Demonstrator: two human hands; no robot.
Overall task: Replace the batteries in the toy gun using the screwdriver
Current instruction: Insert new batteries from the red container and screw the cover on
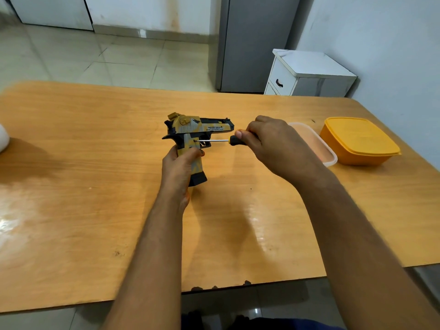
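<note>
A: Start at the fingers. What's the right hand (273, 144) doing?

B: Its thumb and fingers are curled round the black-and-yellow handle of the screwdriver (228, 140). The thin shaft runs level to the left, and the tip sits at a small hole in the side of the toy gun (194, 135), just above the grip

A: And the left hand (179, 166)?

B: Wrapped round the gun's grip, thumb across the near side, holding the gun upright above the wooden table (95, 186) with the barrel pointing right

A: So which step is this?

B: I'd judge it's working the screw of the battery cover. Whether it's loosening or tightening I cannot tell, and no batteries are in view, so it looks early in the job

A: What does the next move call for?

B: Keep the tip square in the screw head, press lightly inward while twisting, and hold the gun steady against the turn. The screw is tiny, so catch it once free

A: Anything else nearby?

B: A clear lidded container (316, 144) and an orange one (359, 141) sit on the table to the right, well apart from the gun
</note>
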